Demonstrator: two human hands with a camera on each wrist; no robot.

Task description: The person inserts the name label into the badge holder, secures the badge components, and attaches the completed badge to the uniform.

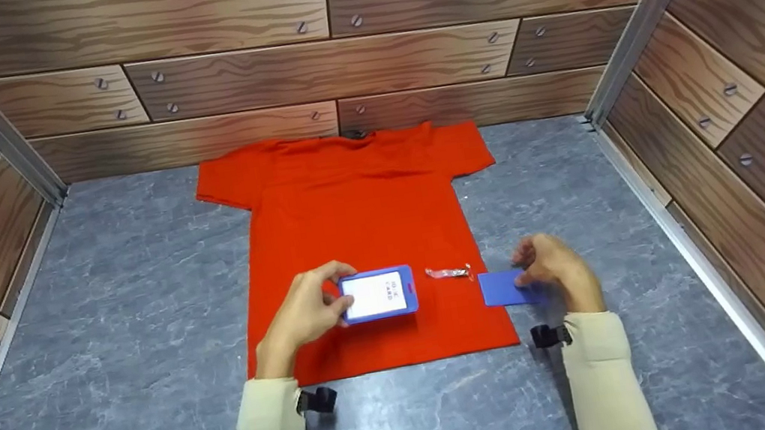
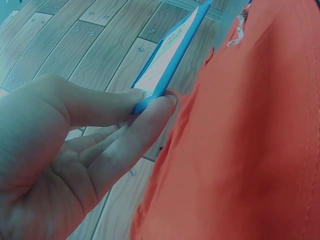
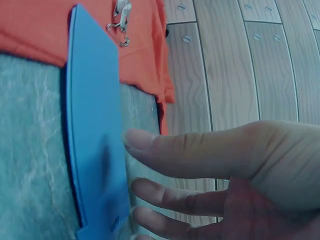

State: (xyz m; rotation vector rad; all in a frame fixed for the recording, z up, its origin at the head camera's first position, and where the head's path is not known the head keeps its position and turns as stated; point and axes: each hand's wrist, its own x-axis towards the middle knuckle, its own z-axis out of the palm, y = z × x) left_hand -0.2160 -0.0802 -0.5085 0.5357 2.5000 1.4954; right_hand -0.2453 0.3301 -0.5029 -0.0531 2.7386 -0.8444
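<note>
My left hand [image 1: 302, 310] pinches one end of a blue badge holder [image 1: 381, 314] between thumb and fingers, over a red T-shirt [image 1: 354, 227]. Inside the holder's frame lies a white card [image 1: 368, 296] with printed letters. Beside the shirt's right edge, my right hand [image 1: 555, 266] is at a flat blue plastic cover [image 1: 498, 289], its fingers loosely bent. In the right wrist view the thumb and fingertips sit right at the edge of that cover, not closed round it. The cover overlaps the shirt's hem and the grey surface.
A clear strap clip with a metal end [image 1: 449, 272] lies on the shirt between both hands. Wood-patterned panels [image 1: 330, 67] wall the grey marbled surface [image 1: 135, 282] at the back and sides. Black wrist cameras [image 1: 318, 401] sit at both cuffs.
</note>
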